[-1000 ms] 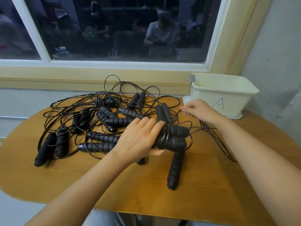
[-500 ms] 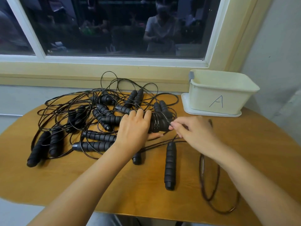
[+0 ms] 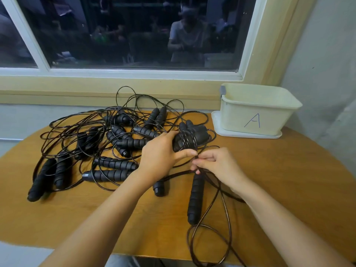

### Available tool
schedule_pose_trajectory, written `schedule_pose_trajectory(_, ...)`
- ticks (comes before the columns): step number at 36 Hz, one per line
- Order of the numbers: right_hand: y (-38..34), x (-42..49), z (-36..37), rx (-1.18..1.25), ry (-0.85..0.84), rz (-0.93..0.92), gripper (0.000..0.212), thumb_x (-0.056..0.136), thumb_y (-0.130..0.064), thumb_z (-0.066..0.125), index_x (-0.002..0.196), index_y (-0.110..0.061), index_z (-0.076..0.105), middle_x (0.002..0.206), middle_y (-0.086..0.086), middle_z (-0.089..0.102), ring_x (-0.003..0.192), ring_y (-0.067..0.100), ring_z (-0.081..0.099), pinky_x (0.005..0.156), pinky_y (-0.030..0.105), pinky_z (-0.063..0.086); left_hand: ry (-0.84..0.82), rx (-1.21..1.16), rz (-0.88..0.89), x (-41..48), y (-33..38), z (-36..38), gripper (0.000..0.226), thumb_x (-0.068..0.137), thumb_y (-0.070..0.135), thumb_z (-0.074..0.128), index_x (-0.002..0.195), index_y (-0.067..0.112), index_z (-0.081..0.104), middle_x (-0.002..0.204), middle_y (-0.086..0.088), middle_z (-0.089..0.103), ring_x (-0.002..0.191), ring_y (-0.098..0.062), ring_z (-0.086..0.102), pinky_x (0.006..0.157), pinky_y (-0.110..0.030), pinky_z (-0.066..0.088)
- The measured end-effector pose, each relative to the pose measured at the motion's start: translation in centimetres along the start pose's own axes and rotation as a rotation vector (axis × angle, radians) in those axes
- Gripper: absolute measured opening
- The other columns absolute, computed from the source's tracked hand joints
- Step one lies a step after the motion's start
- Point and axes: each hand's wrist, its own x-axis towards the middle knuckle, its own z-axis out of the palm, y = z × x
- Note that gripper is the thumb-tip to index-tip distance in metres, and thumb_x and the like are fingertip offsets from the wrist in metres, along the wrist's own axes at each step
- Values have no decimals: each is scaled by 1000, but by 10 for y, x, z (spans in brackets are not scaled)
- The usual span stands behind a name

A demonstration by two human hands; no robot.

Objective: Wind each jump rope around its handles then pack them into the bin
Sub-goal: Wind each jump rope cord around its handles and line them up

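Observation:
My left hand (image 3: 160, 156) grips a pair of black foam handles (image 3: 190, 136) held together, with several turns of thin black rope wound around them. Just right of it, my right hand (image 3: 215, 163) pinches the loose rope (image 3: 221, 201) of that same jump rope close to the bundle. The slack hangs in long loops toward the table's near edge. A tangled pile of black jump ropes (image 3: 107, 143) covers the table's left and middle. The cream bin (image 3: 258, 110), marked "A", stands at the back right, and none of its contents show.
One loose handle (image 3: 195, 199) lies on the round wooden table (image 3: 289, 180) just below my right hand, another short one (image 3: 159, 186) beside my left wrist. The bin sits on a white lid. A window sill and wall close the far side.
My right hand came back from near the bin toward me and now pinches the rope beside the bundle. More turns lie around the handles, and slack has dropped to the near edge.

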Motion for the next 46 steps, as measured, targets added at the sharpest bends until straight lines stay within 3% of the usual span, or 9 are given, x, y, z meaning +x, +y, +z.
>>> schedule_pose_trajectory(5,-2,6,5,18,114,40,8,85,-12,74,80,-15,80,78,-4,77,74,-1,68,71,8,47,-89,-113,-19,-4,8,-6,95,61,79,44,135,21,55,83,12,59,93,-17,67,69,-29,49)
schedule_pose_trajectory(9,3,11,5,-33,236,92,7,76,-31,81,82,-31,78,84,-5,77,85,8,70,87,37,56,-135,-136,-16,-5,10,-9,93,62,79,44,134,21,56,77,15,57,90,-16,67,72,-32,53)
schedule_pose_trajectory(16,6,12,-3,-318,468,-118,109,58,-47,89,149,-28,33,156,-5,32,143,13,29,107,31,34,-223,-130,-15,-6,9,-9,88,61,83,39,122,25,62,81,12,65,82,-11,65,66,-29,51)
schedule_pose_trajectory(21,3,16,-22,-890,301,-661,101,66,-40,87,151,-24,34,151,-2,46,137,13,42,121,54,17,-263,-106,33,-3,9,-7,75,64,82,39,104,23,65,70,9,62,68,-8,61,58,-25,48)
schedule_pose_trajectory(26,7,16,-32,-936,185,-878,64,78,-35,77,137,-19,57,123,-3,69,106,15,68,114,60,31,-337,-165,62,3,7,-10,95,63,97,27,101,21,71,66,1,66,58,-11,61,61,-36,57)
schedule_pose_trajectory(30,5,5,-29,-732,211,-659,55,79,-48,69,129,-27,63,114,-6,72,104,6,64,112,58,37,-430,-687,-256,11,4,-33,88,70,84,29,115,18,65,94,-2,71,84,-17,72,88,-36,57)
schedule_pose_trajectory(34,-4,-8,-22,-192,285,-297,43,71,-53,73,106,-71,55,101,-29,69,99,-3,63,92,42,56,-414,-1329,-487,10,-1,-39,91,72,81,33,122,9,58,108,-14,73,92,-28,73,82,-35,60)
schedule_pose_trajectory(41,0,-7,-11,31,417,-158,41,72,-35,83,110,-42,70,98,-19,75,95,2,70,86,41,59,-386,-925,-205,-21,39,3,24,95,36,59,115,24,60,102,8,71,98,-10,68,81,-19,54)
schedule_pose_trajectory(46,2,-13,-13,94,438,-100,24,78,-28,81,97,-40,72,90,-15,76,87,6,71,81,39,60,-333,-731,-63,-18,40,18,33,89,19,70,118,21,55,71,8,67,78,-15,68,72,-24,55)
